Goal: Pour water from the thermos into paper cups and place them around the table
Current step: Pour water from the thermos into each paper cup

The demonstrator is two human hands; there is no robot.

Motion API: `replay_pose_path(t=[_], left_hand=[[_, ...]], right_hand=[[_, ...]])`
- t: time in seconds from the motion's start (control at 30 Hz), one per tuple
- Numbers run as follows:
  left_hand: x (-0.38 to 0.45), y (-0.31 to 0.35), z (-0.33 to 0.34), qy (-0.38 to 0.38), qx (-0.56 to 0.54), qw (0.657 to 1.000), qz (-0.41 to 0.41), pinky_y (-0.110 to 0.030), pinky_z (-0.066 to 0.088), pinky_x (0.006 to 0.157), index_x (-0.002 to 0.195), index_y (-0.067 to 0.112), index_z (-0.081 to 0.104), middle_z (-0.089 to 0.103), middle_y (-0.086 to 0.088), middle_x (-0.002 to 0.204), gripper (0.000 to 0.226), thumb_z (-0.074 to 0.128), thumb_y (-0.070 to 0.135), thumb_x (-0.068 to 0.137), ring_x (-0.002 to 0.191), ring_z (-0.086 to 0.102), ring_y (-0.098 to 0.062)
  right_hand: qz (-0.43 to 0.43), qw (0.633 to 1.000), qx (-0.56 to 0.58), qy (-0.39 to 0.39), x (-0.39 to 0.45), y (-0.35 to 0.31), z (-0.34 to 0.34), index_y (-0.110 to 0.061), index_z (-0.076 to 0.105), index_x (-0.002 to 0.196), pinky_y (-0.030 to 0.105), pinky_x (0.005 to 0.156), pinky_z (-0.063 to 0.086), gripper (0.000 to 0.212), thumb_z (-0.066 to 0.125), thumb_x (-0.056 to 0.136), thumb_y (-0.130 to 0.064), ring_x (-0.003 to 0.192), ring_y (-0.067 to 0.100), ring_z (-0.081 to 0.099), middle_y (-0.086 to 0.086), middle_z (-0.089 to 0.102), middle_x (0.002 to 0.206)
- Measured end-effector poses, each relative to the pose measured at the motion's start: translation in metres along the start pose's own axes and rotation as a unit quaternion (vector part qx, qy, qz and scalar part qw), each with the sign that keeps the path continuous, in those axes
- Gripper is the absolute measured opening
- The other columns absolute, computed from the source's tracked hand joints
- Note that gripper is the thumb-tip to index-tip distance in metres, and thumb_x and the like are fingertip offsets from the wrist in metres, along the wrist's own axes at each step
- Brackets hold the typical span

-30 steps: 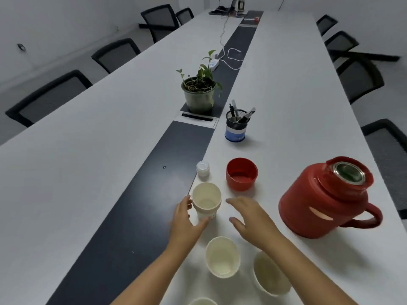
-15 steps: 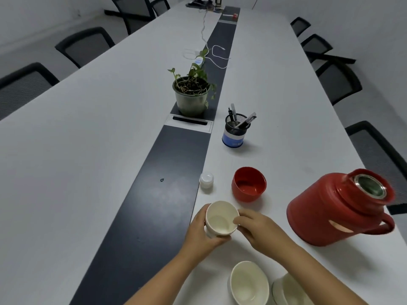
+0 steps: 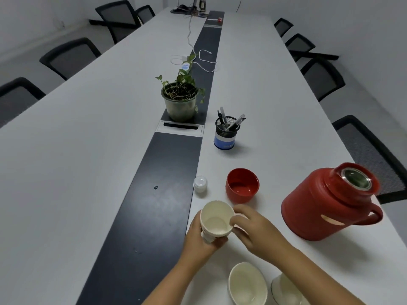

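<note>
Left hand (image 3: 199, 235) wraps the paper cup (image 3: 217, 219), right hand (image 3: 253, 230) pinches its rim; thin wall probably crushes easily, so grip low, lightly.

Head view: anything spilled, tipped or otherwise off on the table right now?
No spill shows. The red thermos stands open; its red plastic lid cup and small white stopper lie apart on the white table. Both hands, left hand and right hand, hold one tilted cream paper cup.
</note>
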State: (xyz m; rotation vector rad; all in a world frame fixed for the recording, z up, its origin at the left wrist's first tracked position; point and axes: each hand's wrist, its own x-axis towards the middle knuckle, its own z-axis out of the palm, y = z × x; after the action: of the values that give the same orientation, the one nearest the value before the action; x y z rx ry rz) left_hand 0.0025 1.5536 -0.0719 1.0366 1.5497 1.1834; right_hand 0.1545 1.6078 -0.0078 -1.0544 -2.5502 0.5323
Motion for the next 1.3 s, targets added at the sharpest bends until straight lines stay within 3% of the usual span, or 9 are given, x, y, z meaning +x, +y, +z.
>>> replay_pose_path(t=[0.17, 0.27, 0.5, 0.67, 0.73, 0.83, 1.0, 1.17, 1.3], left_hand=[[-0.002, 0.004, -0.001, -0.014, 0.002, 1.000, -0.005, -0.028, 0.042, 0.099, 0.126, 0.032, 0.038, 0.052, 0.009, 0.127, 0.080, 0.081, 0.033, 0.057, 0.118, 0.049, -0.007], [-0.003, 0.006, -0.002, -0.004, 0.002, 1.000, 0.008, -0.014, 0.044, 0.088, 0.113, 0.037, 0.046, 0.056, 0.010, 0.119, 0.066, 0.082, 0.012, 0.064, 0.109, 0.054, -0.004], [-0.004, 0.013, 0.001, -0.009, -0.001, 1.000, 0.025, -0.005, 0.045, 0.072, 0.092, 0.041, 0.052, 0.060, 0.018, 0.095, 0.048, 0.076, 0.025, 0.053, 0.086, 0.058, 0.007], [-0.002, 0.011, 0.001, -0.013, -0.004, 1.000, 0.004, -0.003, 0.047, 0.066, 0.086, 0.059, 0.050, 0.059, 0.031, 0.092, 0.050, 0.074, 0.032, 0.051, 0.084, 0.056, 0.017], [-0.004, 0.009, -0.001, -0.021, 0.007, 1.000, 0.002, -0.004, 0.046, 0.069, 0.088, 0.060, 0.048, 0.058, 0.037, 0.092, 0.051, 0.072, 0.029, 0.055, 0.087, 0.056, 0.017], [-0.007, 0.009, -0.003, -0.025, 0.031, 0.999, -0.013, -0.020, 0.046, 0.086, 0.104, 0.052, 0.045, 0.056, 0.031, 0.105, 0.059, 0.074, 0.039, 0.054, 0.101, 0.056, 0.005], [-0.028, 0.001, -0.002, 0.040, 0.125, 0.991, -0.017, -0.031, 0.034, 0.102, 0.136, 0.021, 0.028, 0.040, -0.001, 0.138, 0.089, 0.077, 0.039, 0.063, 0.126, 0.039, -0.016], [-0.100, -0.025, -0.002, 0.032, 0.204, 0.978, -0.026, -0.036, 0.034, 0.104, 0.136, 0.008, 0.036, 0.040, -0.010, 0.140, 0.057, 0.061, 0.016, 0.085, 0.127, 0.039, -0.026], [-0.164, -0.046, 0.001, 0.075, 0.280, 0.956, -0.046, -0.033, 0.030, 0.098, 0.127, -0.001, 0.047, 0.049, -0.017, 0.133, 0.044, 0.059, 0.004, 0.085, 0.124, 0.043, -0.033]], right_hand=[[0.037, 0.999, -0.003, -0.039, 0.000, 0.002, 0.007, -0.001, 0.063, 0.094, 0.038, 0.075, 0.049, 0.018, 0.048, 0.087, -0.009, 0.098, 0.030, 0.056, 0.016, 0.057, 0.115], [0.035, 0.998, -0.010, -0.044, 0.004, 0.004, 0.005, 0.001, 0.064, 0.092, 0.043, 0.074, 0.047, 0.018, 0.049, 0.086, -0.005, 0.093, 0.033, 0.056, 0.019, 0.060, 0.104], [0.004, 1.000, 0.000, -0.006, -0.005, 0.001, 0.007, 0.007, 0.063, 0.083, 0.047, 0.065, 0.051, 0.013, 0.051, 0.082, 0.002, 0.083, 0.038, 0.058, 0.026, 0.061, 0.093], [0.023, 0.993, 0.058, 0.097, 0.006, -0.014, -0.015, 0.010, 0.063, 0.083, 0.024, 0.076, 0.043, 0.013, 0.053, 0.076, 0.005, 0.089, 0.035, 0.062, 0.027, 0.063, 0.097], [0.028, 0.991, 0.063, 0.116, 0.008, -0.017, -0.030, 0.009, 0.063, 0.082, 0.024, 0.077, 0.043, 0.014, 0.053, 0.073, 0.004, 0.088, 0.038, 0.061, 0.026, 0.063, 0.098], [0.079, 0.979, 0.109, 0.155, -0.008, -0.020, -0.045, 0.008, 0.062, 0.083, 0.040, 0.080, 0.053, 0.013, 0.062, 0.071, 0.003, 0.090, 0.037, 0.059, 0.024, 0.060, 0.101], [0.176, 0.933, 0.192, 0.250, -0.061, -0.014, -0.067, -0.003, 0.057, 0.076, 0.016, 0.076, 0.051, 0.024, 0.078, 0.064, -0.006, 0.099, 0.018, 0.053, 0.006, 0.051, 0.105], [0.199, 0.904, 0.198, 0.323, -0.137, 0.003, -0.086, -0.014, 0.039, 0.075, 0.025, 0.080, 0.050, 0.040, 0.070, 0.061, -0.034, 0.107, -0.005, 0.048, -0.019, 0.050, 0.112], [0.233, 0.878, 0.245, 0.340, -0.192, 0.028, -0.080, -0.035, 0.037, 0.081, 0.014, 0.084, 0.048, 0.041, 0.068, 0.056, -0.039, 0.110, 0.000, 0.048, -0.022, 0.048, 0.111]])
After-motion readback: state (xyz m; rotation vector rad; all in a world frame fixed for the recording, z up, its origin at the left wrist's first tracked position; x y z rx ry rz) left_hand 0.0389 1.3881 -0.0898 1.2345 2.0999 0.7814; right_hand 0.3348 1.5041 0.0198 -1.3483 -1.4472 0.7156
